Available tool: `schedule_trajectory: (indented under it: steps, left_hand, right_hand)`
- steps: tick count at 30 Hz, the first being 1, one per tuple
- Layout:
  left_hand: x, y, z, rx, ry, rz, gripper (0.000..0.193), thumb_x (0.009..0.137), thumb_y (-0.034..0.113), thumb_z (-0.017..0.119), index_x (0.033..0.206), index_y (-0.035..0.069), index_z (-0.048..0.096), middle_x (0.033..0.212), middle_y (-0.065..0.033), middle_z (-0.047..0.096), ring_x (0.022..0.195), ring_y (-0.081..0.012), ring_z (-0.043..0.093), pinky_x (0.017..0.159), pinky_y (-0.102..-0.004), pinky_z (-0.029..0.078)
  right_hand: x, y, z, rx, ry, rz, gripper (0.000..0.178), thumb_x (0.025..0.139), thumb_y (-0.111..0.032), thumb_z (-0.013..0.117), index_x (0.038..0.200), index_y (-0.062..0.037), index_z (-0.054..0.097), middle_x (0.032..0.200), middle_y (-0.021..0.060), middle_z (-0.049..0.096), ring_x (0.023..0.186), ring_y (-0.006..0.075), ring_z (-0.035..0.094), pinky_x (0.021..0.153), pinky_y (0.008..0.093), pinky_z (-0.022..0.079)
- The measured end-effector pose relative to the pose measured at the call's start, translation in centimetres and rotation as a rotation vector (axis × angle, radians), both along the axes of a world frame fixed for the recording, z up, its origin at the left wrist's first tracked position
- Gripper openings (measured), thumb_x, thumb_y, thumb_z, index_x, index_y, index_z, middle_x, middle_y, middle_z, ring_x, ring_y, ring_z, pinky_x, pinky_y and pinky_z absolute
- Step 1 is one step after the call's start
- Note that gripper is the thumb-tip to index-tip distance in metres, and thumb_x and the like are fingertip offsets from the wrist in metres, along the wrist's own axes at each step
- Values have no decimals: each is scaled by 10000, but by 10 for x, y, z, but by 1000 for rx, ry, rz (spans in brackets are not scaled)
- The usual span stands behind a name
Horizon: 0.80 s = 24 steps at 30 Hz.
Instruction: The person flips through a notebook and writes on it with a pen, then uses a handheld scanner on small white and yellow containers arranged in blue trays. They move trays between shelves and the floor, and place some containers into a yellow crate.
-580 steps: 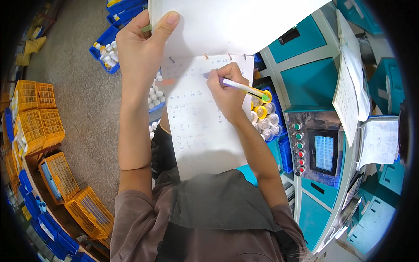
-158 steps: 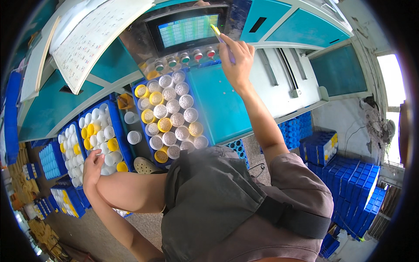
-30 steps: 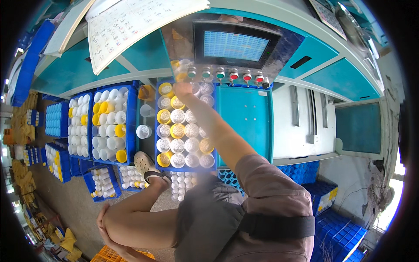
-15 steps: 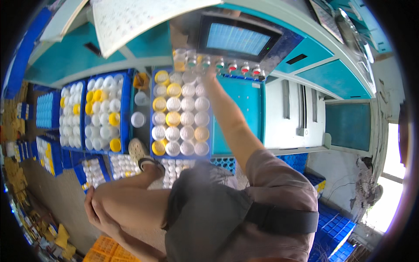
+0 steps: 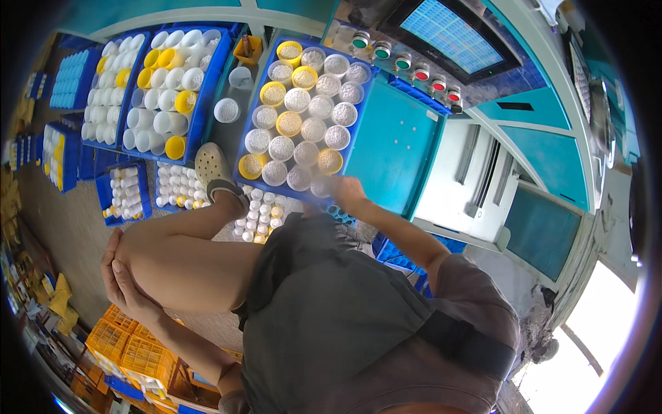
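While the person leans over the work, the left hand rests cupped over the raised left knee, fingers wrapped loosely on bare skin and holding nothing else. Left of it, at the floor's edge, sit orange crates. Higher up lies a blue tray of empty cups, white and yellow, and below that a small blue tray of white bobbins. A pale clog on the raised foot stands between the trays.

Further right, the blue crate of filled cups holds yellow and white cups heaped with small white pieces; this is the thing in hand. The right hand reaches to its near edge, touching or just over the nearest cup at the lower right corner. The hand is blurred, so I cannot tell whether its fingers are closed on a cup or merely resting spread on the rim.

To do this well, I judge the hand should take one cup by its wall, not its lip, and lift it straight up so the heaped pieces do not spill onto the neighbours, which stand touching one another. A steadier stance would help; the knee-braced left hand already gives some.

Right again, a row of round push-buttons sits under a screen on the teal machine cabinet.
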<state>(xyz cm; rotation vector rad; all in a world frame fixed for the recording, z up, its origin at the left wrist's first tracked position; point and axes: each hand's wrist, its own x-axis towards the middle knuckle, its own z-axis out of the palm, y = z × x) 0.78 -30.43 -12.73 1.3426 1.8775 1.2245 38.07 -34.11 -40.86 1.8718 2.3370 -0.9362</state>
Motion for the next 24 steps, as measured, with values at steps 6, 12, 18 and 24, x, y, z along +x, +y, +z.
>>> schedule_trajectory:
  steps: [6, 12, 18, 24]
  left_hand:
    - [-12, -20, 1, -37, 126, 78, 419, 1011, 279, 418, 1217, -39, 597, 1237, -171, 612, 1134, -239, 582, 1009, -362, 441]
    - [-35, -49, -4, -54, -105, 208, 431, 1011, 293, 393, 1271, -2, 572, 1280, -150, 589, 1163, -241, 568, 998, -362, 457]
    - [-44, -80, -11, -38, -171, 318, 464, 1009, 322, 372, 1289, 10, 570, 1305, -147, 574, 1184, -244, 554, 1015, -364, 433]
    - [-36, -114, -22, 13, 11, 582, 497, 1023, 368, 363, 1288, 2, 570, 1316, -152, 569, 1196, -250, 550, 1000, -358, 437]
  right_hand:
    - [-14, -13, -17, 191, -41, -46, 242, 685, -88, 710, 883, -105, 572, 810, 66, 629, 747, 239, 671, 556, 360, 523]
    - [-9, -15, -26, 232, -32, 16, 219, 698, -105, 706, 868, -96, 568, 798, 80, 622, 755, 244, 668, 560, 366, 521]
    - [-9, -12, -22, 155, 6, 33, 98, 798, -107, 653, 883, -81, 613, 820, 90, 641, 775, 275, 668, 575, 372, 521]
    - [41, 37, -36, 117, 714, -467, 201, 853, -223, 683, 983, -72, 713, 728, 25, 657, 637, 142, 619, 564, 291, 490]
